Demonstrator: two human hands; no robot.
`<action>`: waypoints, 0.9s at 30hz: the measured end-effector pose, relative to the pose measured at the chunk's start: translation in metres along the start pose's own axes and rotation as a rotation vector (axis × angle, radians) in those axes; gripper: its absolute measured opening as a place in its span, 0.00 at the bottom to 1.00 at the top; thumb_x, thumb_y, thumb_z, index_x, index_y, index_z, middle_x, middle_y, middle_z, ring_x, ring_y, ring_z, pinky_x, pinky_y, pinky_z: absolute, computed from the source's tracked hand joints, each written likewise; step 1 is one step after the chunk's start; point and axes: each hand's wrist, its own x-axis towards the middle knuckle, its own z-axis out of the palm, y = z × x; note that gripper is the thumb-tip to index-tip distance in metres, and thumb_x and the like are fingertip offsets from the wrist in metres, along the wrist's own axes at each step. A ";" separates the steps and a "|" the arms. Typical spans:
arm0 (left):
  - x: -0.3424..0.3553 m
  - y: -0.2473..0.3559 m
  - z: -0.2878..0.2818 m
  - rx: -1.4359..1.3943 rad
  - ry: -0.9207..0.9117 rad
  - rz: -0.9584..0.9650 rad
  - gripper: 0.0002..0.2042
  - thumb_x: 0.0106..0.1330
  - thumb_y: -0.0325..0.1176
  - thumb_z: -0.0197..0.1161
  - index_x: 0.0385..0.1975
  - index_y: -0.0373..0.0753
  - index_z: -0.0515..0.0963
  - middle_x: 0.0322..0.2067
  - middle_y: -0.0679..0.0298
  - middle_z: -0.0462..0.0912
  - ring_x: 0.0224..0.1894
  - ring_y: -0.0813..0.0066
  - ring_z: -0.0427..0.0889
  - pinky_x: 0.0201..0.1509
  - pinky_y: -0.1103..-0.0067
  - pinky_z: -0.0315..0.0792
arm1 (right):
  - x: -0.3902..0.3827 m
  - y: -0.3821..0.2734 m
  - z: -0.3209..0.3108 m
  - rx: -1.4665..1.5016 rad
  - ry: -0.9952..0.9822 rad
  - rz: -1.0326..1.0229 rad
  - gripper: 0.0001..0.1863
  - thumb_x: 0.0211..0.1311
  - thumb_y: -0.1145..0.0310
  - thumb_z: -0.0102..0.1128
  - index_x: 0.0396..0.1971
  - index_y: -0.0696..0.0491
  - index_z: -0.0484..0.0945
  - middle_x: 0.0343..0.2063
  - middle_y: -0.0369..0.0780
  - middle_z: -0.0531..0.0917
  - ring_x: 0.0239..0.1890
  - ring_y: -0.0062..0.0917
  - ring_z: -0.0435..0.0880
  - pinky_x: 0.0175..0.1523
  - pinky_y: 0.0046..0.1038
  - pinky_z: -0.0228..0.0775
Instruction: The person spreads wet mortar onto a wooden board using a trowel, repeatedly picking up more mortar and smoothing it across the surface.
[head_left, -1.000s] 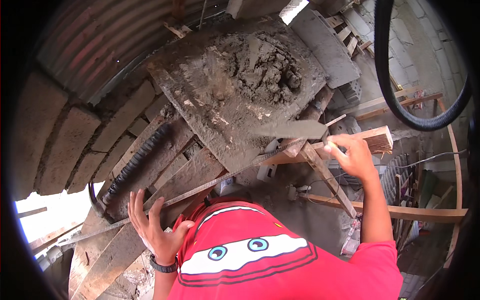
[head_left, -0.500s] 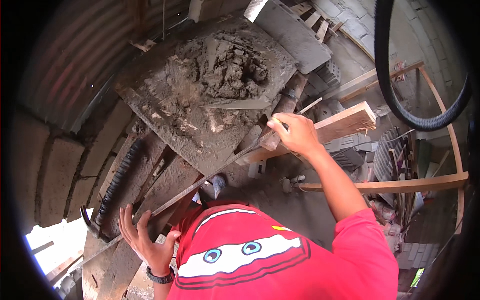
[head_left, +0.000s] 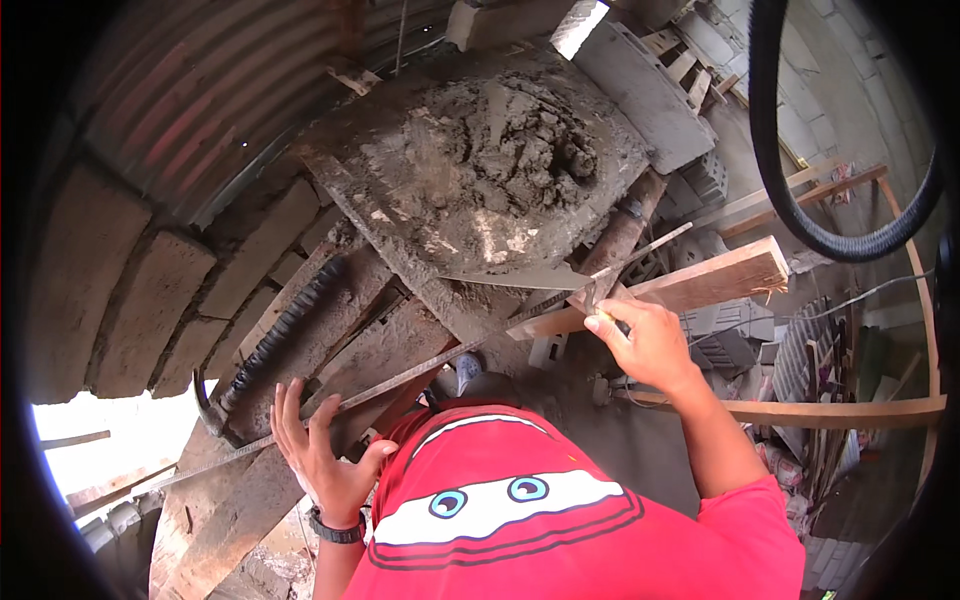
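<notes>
head view: right hand (head_left: 650, 345) closed on trowel (head_left: 525, 277); left hand (head_left: 322, 455) open, flat on plank (head_left: 250, 500). keep blade level, scoop mortar (head_left: 510, 150) gently.

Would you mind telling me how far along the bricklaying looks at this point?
Done: several brick courses stand at the left, and mixed mortar is piled on the mortar board. In hand: the right hand holds a trowel at the board's edge; the left hand rests on the planks. Left: the trowel blade looks unloaded.
</notes>
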 end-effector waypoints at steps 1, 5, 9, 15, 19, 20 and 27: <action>0.000 0.000 0.000 0.004 -0.004 0.015 0.42 0.51 0.72 0.77 0.56 0.44 0.81 0.76 0.53 0.69 0.81 0.41 0.61 0.80 0.46 0.56 | -0.001 -0.001 0.010 0.019 0.074 -0.015 0.22 0.75 0.47 0.65 0.48 0.50 0.90 0.44 0.45 0.92 0.46 0.48 0.90 0.51 0.45 0.82; 0.003 0.001 0.000 0.011 -0.006 0.020 0.41 0.51 0.71 0.78 0.56 0.44 0.81 0.76 0.52 0.69 0.81 0.41 0.61 0.79 0.46 0.57 | 0.022 -0.028 0.015 0.048 0.072 0.068 0.21 0.74 0.48 0.66 0.47 0.50 0.91 0.45 0.45 0.92 0.46 0.46 0.91 0.51 0.43 0.82; 0.001 0.000 -0.002 0.022 -0.006 -0.011 0.40 0.51 0.69 0.79 0.55 0.43 0.81 0.76 0.51 0.68 0.80 0.38 0.62 0.79 0.45 0.57 | 0.029 -0.018 -0.010 -0.028 0.116 -0.028 0.20 0.72 0.50 0.68 0.47 0.52 0.91 0.44 0.44 0.93 0.46 0.43 0.92 0.51 0.42 0.83; 0.004 0.004 -0.001 0.042 -0.004 -0.012 0.42 0.51 0.72 0.78 0.55 0.43 0.81 0.75 0.49 0.69 0.79 0.37 0.63 0.78 0.44 0.59 | 0.027 -0.013 0.012 -0.020 0.129 -0.065 0.21 0.72 0.49 0.69 0.48 0.53 0.91 0.43 0.47 0.92 0.46 0.46 0.92 0.50 0.42 0.83; 0.008 0.005 -0.001 0.067 -0.032 0.017 0.43 0.51 0.74 0.77 0.55 0.44 0.81 0.75 0.49 0.69 0.79 0.36 0.63 0.77 0.44 0.59 | 0.056 -0.024 0.020 0.048 0.164 0.025 0.23 0.73 0.48 0.67 0.48 0.55 0.90 0.42 0.47 0.91 0.44 0.48 0.91 0.49 0.44 0.81; 0.008 0.006 -0.002 0.075 -0.032 0.012 0.43 0.51 0.74 0.76 0.55 0.44 0.81 0.75 0.49 0.69 0.78 0.37 0.63 0.77 0.44 0.59 | 0.059 -0.023 0.018 0.029 0.164 0.000 0.24 0.73 0.48 0.67 0.48 0.55 0.90 0.41 0.46 0.91 0.43 0.48 0.90 0.48 0.45 0.81; 0.006 0.007 -0.001 0.097 -0.023 -0.005 0.42 0.51 0.75 0.76 0.54 0.43 0.81 0.74 0.49 0.70 0.78 0.38 0.64 0.78 0.44 0.58 | 0.038 -0.017 0.023 0.004 0.113 -0.095 0.21 0.77 0.52 0.63 0.51 0.56 0.87 0.41 0.47 0.89 0.43 0.50 0.89 0.48 0.47 0.80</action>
